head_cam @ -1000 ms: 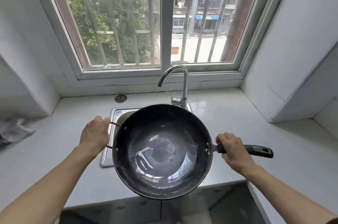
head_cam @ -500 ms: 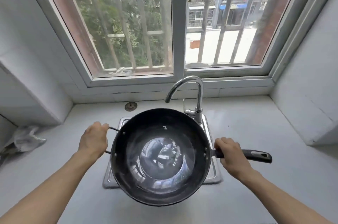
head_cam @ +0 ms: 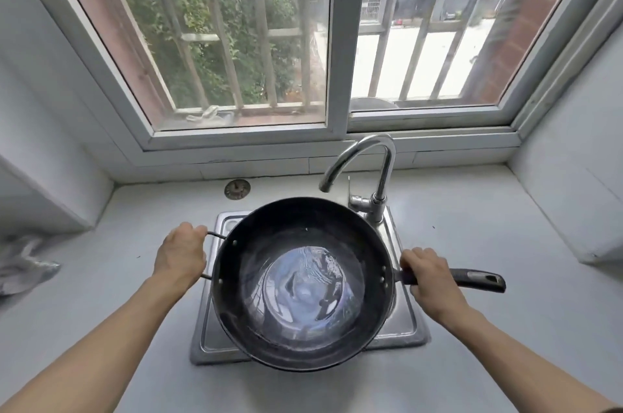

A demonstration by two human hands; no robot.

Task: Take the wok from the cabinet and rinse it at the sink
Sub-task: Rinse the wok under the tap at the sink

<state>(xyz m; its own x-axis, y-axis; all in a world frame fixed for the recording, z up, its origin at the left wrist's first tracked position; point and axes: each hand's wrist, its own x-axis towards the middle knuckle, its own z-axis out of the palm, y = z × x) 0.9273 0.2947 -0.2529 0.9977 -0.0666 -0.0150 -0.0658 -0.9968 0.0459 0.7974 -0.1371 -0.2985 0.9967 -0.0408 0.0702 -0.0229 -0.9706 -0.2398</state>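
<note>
A round black wok [head_cam: 303, 284] with a shiny, wet-looking bottom hangs level over the small steel sink [head_cam: 401, 328] and covers most of its basin. My left hand [head_cam: 180, 252] grips the wire loop handle on its left side. My right hand [head_cam: 428, 277] is closed round the long black handle [head_cam: 478, 279], which points right. The chrome faucet [head_cam: 374, 169] rises behind the wok's far rim, with its spout curving left above that rim. No water runs from it.
Pale countertop [head_cam: 505, 328] surrounds the sink on all sides. A crumpled grey cloth [head_cam: 23, 264] lies at the far left. A round metal plug [head_cam: 237, 189] sits behind the sink. A barred window [head_cam: 337, 41] and white walls close in the back and sides.
I have moved closer with the wok, which now sits centred over the sink under the faucet. Both hands keep the same hold.
</note>
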